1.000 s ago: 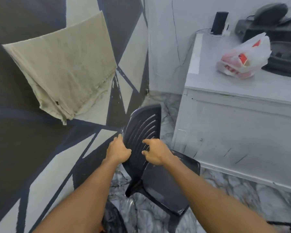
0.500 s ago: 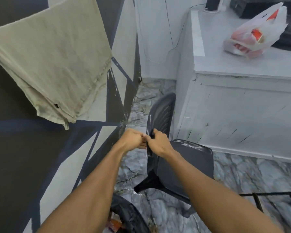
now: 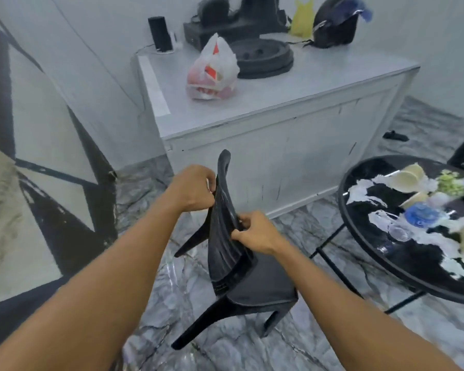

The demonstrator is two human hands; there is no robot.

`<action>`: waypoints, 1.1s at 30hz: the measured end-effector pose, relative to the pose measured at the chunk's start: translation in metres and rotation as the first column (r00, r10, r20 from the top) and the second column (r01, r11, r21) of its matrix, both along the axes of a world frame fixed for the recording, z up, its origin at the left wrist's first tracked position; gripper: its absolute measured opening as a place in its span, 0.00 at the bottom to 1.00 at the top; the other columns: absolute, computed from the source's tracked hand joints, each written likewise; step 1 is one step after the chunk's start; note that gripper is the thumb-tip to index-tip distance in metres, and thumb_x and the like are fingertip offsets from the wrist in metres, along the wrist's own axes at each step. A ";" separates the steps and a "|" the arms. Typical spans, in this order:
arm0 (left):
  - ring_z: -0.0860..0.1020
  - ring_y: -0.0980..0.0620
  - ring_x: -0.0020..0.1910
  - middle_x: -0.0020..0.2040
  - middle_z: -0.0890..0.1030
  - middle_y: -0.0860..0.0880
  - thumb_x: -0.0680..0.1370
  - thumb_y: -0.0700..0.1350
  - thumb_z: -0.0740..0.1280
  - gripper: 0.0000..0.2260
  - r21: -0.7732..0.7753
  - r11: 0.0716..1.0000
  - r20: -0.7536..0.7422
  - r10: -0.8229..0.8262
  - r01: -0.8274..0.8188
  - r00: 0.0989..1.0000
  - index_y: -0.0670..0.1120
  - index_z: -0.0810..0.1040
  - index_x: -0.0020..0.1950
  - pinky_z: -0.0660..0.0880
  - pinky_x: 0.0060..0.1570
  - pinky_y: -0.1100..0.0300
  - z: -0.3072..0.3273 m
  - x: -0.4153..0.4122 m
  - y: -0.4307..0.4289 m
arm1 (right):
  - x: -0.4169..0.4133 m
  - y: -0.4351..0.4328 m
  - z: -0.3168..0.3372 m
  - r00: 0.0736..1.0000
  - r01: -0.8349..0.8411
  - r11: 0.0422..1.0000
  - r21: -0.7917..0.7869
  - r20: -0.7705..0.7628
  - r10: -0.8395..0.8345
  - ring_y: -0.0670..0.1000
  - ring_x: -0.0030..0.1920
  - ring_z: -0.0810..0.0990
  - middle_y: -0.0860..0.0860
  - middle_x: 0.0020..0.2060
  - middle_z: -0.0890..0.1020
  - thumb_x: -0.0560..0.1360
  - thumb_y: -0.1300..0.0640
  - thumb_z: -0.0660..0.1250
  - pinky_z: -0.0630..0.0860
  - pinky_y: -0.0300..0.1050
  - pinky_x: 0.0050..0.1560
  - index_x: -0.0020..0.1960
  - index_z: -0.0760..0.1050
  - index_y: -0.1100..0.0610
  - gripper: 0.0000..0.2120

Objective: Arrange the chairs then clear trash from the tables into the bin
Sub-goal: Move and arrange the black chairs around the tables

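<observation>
Both hands are on the chair (image 3: 260,282). The left hand (image 3: 190,187) curls its fingers round the left side of the back, up high. The right hand (image 3: 255,231) holds the right side lower down, so each grip is wrapped tight on the chair (nothing else is in them). The chair is black plastic and sits over the floor (image 3: 239,352) right in front of the person. I cannot tell if all its legs touch the floor. It looks light and stiff, so I think two hands can lift or slide it easily. The plastic is smooth and shiny, so it might slip. The thin back might bend a little if pulled hard. The two sides of the back look like good places to hold. Near it on the right is a round black surface (image 3: 402,259) with trash (image 3: 364,192) all over it, like torn paper and cups. Behind the chair is a big white surface (image 3: 292,87) with a plastic bag (image 3: 212,73) on top. No bin can be seen.
</observation>
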State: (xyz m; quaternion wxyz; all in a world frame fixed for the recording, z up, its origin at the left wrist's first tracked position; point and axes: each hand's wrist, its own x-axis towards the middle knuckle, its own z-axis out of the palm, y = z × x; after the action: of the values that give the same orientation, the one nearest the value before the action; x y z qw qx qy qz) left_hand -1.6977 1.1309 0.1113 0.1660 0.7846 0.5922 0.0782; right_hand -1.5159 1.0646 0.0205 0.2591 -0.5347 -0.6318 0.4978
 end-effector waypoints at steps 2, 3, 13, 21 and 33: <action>0.76 0.45 0.58 0.55 0.80 0.50 0.61 0.50 0.65 0.29 0.088 0.974 -0.138 -0.196 0.209 0.971 0.51 0.78 0.63 0.77 0.53 0.50 0.000 0.037 0.010 | 0.047 -0.010 0.010 0.993 0.074 0.997 -0.012 0.089 -0.073 0.52 0.44 0.85 0.54 0.41 0.86 0.67 0.59 0.68 0.82 0.55 0.49 0.46 0.83 0.56 0.09; 0.70 0.44 0.65 0.66 0.74 0.48 0.62 0.50 0.68 0.36 0.073 0.944 -0.245 -0.295 0.321 0.924 0.52 0.71 0.72 0.73 0.61 0.47 -0.003 0.057 0.016 | 0.070 -0.017 0.013 0.989 0.088 0.996 -0.029 0.118 -0.084 0.53 0.43 0.85 0.55 0.41 0.86 0.66 0.60 0.68 0.83 0.55 0.47 0.45 0.83 0.58 0.09; 0.75 0.49 0.42 0.37 0.78 0.51 0.59 0.56 0.83 0.20 -0.069 0.740 -0.635 -0.550 0.669 0.543 0.49 0.74 0.35 0.68 0.52 0.55 -0.015 0.229 -0.006 | 0.138 -0.116 -0.015 0.826 0.534 0.841 0.091 0.156 -0.542 0.48 0.39 0.83 0.45 0.37 0.84 0.69 0.45 0.73 0.80 0.46 0.40 0.45 0.81 0.51 0.10; 0.74 0.48 0.41 0.37 0.77 0.48 0.59 0.50 0.85 0.21 -0.070 0.755 -0.467 -0.603 0.652 0.647 0.46 0.73 0.31 0.67 0.38 0.57 -0.003 0.227 -0.049 | 0.151 -0.162 -0.007 0.729 0.598 0.762 0.250 0.224 -0.646 0.52 0.34 0.78 0.48 0.29 0.77 0.74 0.51 0.70 0.73 0.45 0.35 0.34 0.72 0.51 0.12; 0.75 0.42 0.32 0.26 0.76 0.43 0.49 0.33 0.80 0.15 0.230 0.590 -0.262 -0.728 0.774 0.633 0.39 0.76 0.26 0.70 0.34 0.54 -0.085 0.154 -0.143 | 0.114 -0.252 -0.056 0.660 0.413 0.830 0.375 0.504 -0.557 0.63 0.35 0.77 0.59 0.32 0.77 0.76 0.58 0.66 0.73 0.55 0.36 0.38 0.69 0.59 0.10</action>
State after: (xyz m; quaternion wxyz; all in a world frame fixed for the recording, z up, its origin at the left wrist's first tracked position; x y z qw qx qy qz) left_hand -1.5440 0.9883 0.0266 0.0113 0.9801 0.1938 0.0407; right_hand -1.4022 0.8126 -0.0359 0.2312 -0.7789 -0.5658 0.1407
